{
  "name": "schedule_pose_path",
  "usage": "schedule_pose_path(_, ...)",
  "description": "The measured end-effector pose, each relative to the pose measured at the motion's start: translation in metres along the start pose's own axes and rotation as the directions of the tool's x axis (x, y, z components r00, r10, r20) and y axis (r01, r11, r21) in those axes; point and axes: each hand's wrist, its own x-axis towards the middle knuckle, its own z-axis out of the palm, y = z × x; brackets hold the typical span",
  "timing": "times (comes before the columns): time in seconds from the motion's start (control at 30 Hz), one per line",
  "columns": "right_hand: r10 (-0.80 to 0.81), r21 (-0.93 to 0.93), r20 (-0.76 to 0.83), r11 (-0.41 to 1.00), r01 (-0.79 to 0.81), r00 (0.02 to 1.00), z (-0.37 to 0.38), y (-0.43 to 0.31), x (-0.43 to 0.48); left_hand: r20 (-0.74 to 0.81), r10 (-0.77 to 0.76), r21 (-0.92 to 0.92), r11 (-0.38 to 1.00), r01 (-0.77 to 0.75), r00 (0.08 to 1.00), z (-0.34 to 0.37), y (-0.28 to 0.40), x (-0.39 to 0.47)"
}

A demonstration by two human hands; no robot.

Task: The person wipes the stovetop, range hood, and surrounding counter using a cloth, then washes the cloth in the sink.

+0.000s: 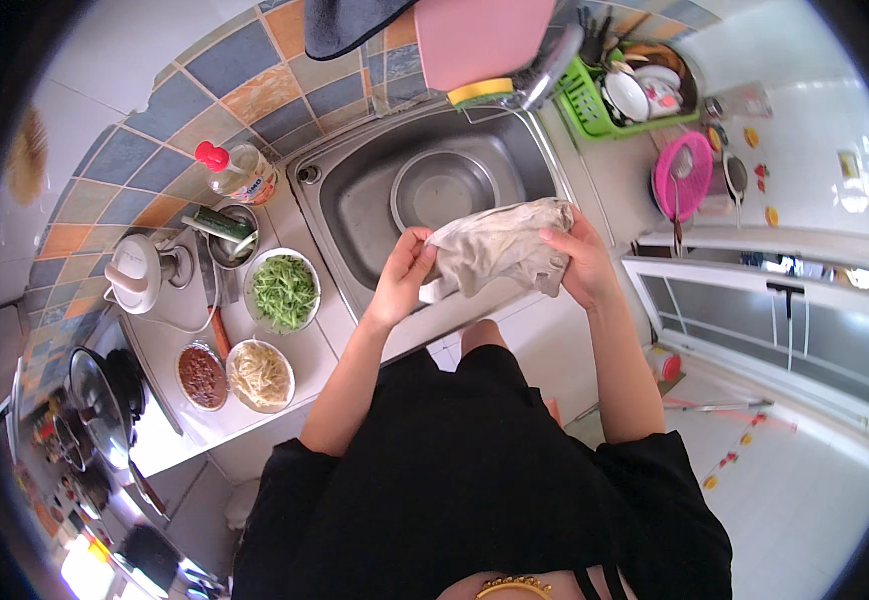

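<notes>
A crumpled, stained off-white cloth (500, 241) is stretched between my two hands over the front edge of the sink. My left hand (407, 276) pinches its left end between thumb and fingers, while my right hand (583, 259) grips the right end with the thumb on top. Behind the cloth, a round metal basin (445, 187) sits inside the stainless steel sink (352, 217). A yellow and green sponge (481, 92) rests at the sink's back edge, near the faucet (554, 67).
Left on the counter stand bowls of shredded green vegetable (284, 291), pale shreds (260, 373) and dark red food (202, 376), a knife with a wooden handle (219, 332) and a red-capped bottle (243, 174). To the right are a green dish rack (584, 97) and a pink colander (693, 176).
</notes>
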Motion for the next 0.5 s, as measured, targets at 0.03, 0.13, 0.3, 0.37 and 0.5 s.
schedule_pose_path(0.03, 0.023, -0.008, 0.017, 1.000, -0.022, 1.000, -0.006, 0.000, 0.015, -0.028, -0.001, -0.010, 1.000, 0.001, 1.000, 0.004, 0.000, 0.007)
schedule_pose_path(0.13, 0.142, 0.131, 0.182, 0.977, -0.167, 0.973, -0.020, 0.006, 0.067, -0.121, -0.048, -0.326, 0.945, 0.006, 0.991, 0.012, -0.006, 0.029)
schedule_pose_path(0.3, 0.286, -0.050, 0.147, 0.958, -0.282, 0.947, -0.059, 0.070, 0.151, -0.405, -0.167, -0.442, 0.896, -0.032, 0.899, 0.010, -0.054, 0.077)
schedule_pose_path(0.37, 0.292, -0.206, 0.150, 0.944, -0.258, 0.945, -0.079, 0.107, 0.184, -0.544, -0.061, -0.081, 0.997, 0.020, 0.837, -0.006, -0.097, 0.096)
schedule_pose_path(0.5, -0.037, -0.883, 0.393, 0.262, 0.388, 0.919, -0.109, 0.184, 0.237, -0.862, 0.132, 0.348, 0.855, 0.385, 0.489, -0.042, -0.191, 0.117)
